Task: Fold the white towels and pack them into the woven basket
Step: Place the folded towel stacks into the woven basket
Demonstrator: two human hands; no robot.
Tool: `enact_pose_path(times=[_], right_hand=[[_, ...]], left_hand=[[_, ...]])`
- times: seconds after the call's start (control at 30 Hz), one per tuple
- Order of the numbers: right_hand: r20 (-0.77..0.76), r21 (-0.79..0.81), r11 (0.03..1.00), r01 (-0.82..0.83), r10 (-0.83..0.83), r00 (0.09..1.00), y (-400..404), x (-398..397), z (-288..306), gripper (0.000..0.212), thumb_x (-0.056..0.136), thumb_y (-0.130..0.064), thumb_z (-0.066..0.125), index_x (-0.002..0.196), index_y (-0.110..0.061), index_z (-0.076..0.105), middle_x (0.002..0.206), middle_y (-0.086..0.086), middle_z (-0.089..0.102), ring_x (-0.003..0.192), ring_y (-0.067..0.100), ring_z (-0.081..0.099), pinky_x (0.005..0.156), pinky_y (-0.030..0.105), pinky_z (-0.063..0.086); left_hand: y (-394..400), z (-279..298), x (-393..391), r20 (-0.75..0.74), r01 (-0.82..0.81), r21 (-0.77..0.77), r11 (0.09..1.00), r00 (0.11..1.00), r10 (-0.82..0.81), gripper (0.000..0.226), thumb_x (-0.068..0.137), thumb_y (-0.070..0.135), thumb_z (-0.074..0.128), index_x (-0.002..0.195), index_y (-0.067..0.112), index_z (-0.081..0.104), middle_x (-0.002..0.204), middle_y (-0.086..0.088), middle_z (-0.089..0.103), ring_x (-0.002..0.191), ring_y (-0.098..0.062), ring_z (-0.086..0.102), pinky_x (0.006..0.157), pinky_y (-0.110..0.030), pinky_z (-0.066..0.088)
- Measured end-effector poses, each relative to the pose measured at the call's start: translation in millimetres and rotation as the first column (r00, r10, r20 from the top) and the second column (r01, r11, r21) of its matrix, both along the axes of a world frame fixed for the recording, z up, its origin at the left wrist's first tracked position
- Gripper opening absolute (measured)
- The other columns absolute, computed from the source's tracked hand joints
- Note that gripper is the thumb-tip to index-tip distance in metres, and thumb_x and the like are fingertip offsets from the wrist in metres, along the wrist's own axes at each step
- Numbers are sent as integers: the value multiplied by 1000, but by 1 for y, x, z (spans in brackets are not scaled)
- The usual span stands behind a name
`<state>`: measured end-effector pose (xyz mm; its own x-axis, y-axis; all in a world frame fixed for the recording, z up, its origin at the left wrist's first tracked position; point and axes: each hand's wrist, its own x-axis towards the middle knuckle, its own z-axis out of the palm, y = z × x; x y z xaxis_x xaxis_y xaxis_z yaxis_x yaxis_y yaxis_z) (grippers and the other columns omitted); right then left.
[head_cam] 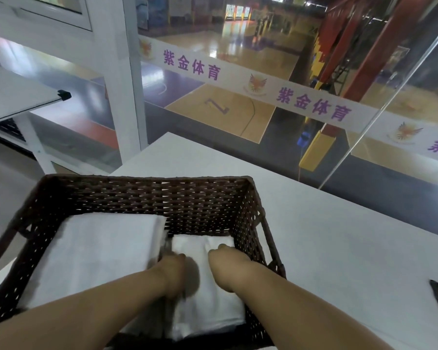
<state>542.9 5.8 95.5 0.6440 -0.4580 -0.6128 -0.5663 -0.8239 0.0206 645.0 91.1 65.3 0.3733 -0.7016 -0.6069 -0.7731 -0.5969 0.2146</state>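
1. So, both hands are down inside the woven basket (127, 198), working on the smaller folded towel (205, 294) in its right half, roughly 5 o'clock from the basket's middle.
2. That towel's long axis runs 12 to 6, from the far wall back toward the person. The left hand (172, 271) sits on its 9 o'clock edge, the right hand (225, 263) on its 3 o'clock side near the far end.
3. Grip: fingers on both hands look curled down into the cloth, but they're blurred and tucked under. I can't tell whether they're pinching it or just pressing it flat.
4. The larger folded towel (96, 253) fills the left half, lying flat, its right edge just beside the smaller one, touching or nearly so.
5. My guess: this is the seating step, pushing the towel down between its neighbour and the right wall.
6. The basket stands on a white table (339, 248), with a glass wall (263, 72) beyond at 12 o'clock.
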Motion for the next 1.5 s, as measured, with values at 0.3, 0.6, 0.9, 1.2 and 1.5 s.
enact_pose_path(times=[0.3,0.6,0.9,1.2,1.5], right_hand=[[281,-179,967,-184,229,932,7,-32,81,28,91,-22,59,116,-11,52,110,9,57,100,29,56,68,35,43],[453,-236,972,-15,124,883,6,-154,181,51,91,-45,55,137,-29,39,131,-2,51,119,20,48,93,40,45],[428,-111,975,194,-129,894,15,-347,141,57,92,-48,53,142,-31,33,138,-5,46,125,17,44,99,35,41],[194,71,857,510,-514,836,36,-547,29,59,92,-48,52,144,-29,30,142,-3,44,129,17,41,105,34,37],[198,47,550,834,-823,532,68,-686,-43,60,92,-45,52,142,-25,27,135,-1,43,120,20,47,93,34,45]], left_hand=[[20,76,5,219,135,-140,981,970,-102,40,88,41,57,119,16,54,120,-2,57,109,-21,56,86,-32,46],[45,183,-62,383,174,-516,839,923,44,21,86,53,53,95,34,51,91,14,59,83,-11,55,74,-30,47],[47,160,-226,243,142,-618,773,970,16,23,84,54,55,101,38,57,96,18,61,91,-7,58,76,-27,46],[22,48,-405,-15,167,-477,863,980,-198,27,84,55,56,104,37,59,99,19,62,92,-4,58,81,-25,47],[3,-47,-560,-264,353,-228,908,875,-406,52,90,52,49,132,22,45,125,3,56,110,-14,55,88,-26,44]])
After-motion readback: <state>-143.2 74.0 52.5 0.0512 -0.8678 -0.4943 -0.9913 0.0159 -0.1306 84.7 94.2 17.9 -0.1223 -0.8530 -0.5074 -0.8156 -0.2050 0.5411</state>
